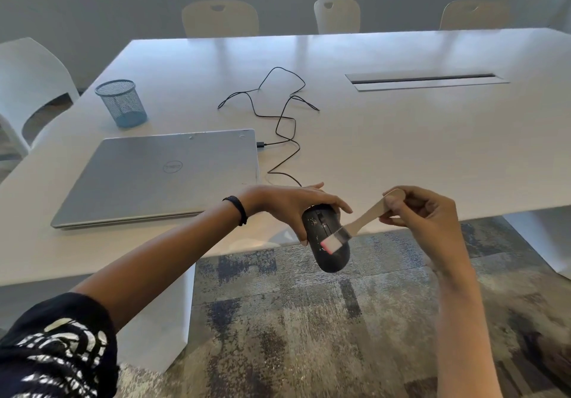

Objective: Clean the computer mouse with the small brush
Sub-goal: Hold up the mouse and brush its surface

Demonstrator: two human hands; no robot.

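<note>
Computer mouse [326,237] held in the air just past the near edge of the counter [401,138], above patterned carpet [278,320], rear end hanging lowest and buttons facing up toward the camera. Left hand [293,206] arched over the front end from above, fingers [335,204] curled round both flanks and closed on the body; wrist bent down, forearm reaching in from lower left, dark band [239,210] at the wrist. Small brush [355,227] pinched near the top of its pale wooden handle by the right hand [426,215], thumb and forefinger closed on it and remaining digits loosely folded; handle slanting down and leftward, pink-tipped bristles touching the mouse behind the scroll wheel. Pale specks visible on the dark shell beside the bristles.

Risks, as judged from this pose:
- Mouse gripped only at its front, with nothing but floor below; a firm stroke toward the rear could lever it out of the grip and drop it
- Brush held far from the bristles, hence poor control of pressure; likely skating over the shell without reaching the wheel slot or button seams
- Black cable [284,119] running from the mouse across the counter to the closed laptop [160,175]; further pull toward the body could tug the plug
- Loosened debris likely to fall onto the carpet

Blue mesh cup [122,104] well apart, left of the laptop
</note>
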